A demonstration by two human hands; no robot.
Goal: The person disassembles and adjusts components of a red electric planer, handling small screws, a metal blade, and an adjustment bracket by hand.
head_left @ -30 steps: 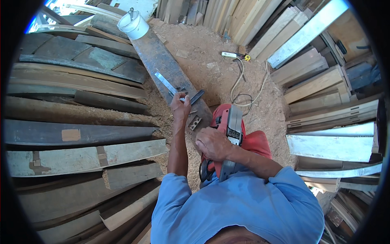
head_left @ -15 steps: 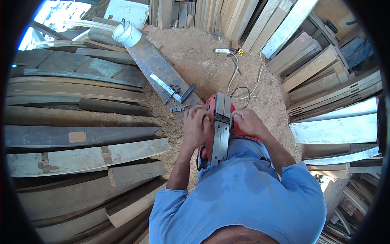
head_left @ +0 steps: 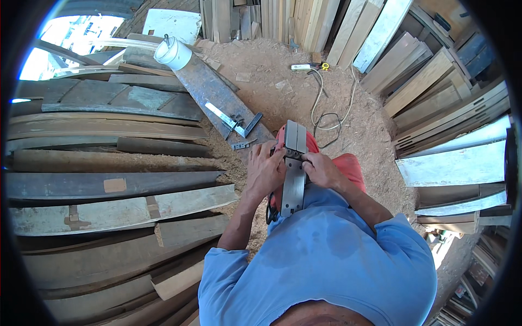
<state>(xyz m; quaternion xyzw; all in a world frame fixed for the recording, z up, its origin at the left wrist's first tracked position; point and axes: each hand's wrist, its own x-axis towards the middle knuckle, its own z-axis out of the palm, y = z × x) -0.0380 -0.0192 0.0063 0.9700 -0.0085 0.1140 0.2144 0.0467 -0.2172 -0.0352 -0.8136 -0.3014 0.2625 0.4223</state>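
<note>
An electric planer (head_left: 293, 187) with a red body rests sole-up against my lap, its flat metal sole facing me. Across the middle of the sole runs the dark cutter drum (head_left: 294, 154). My left hand (head_left: 266, 168) wraps the planer's left side, with the fingertips reaching the sole beside the drum. From the other side my right hand (head_left: 322, 169) has its fingers bent together over the sole's right edge, thumb and index at the drum. Whether anything small sits between those fingertips is too fine to see.
Ahead, a long board (head_left: 212, 95) carries a white bucket (head_left: 173, 53), a sliding square (head_left: 234, 122) and a small metal piece (head_left: 243, 145). A power strip (head_left: 302, 67), yellow tape measure (head_left: 325, 66) and cord (head_left: 317, 103) lie on sawdust. Stacked planks (head_left: 109, 185) line the left; boards lean right.
My right hand has moved left from the planer's side onto the sole by the drum. The left hand keeps its hold, its thumb now nearer the drum. The view has shifted slightly.
</note>
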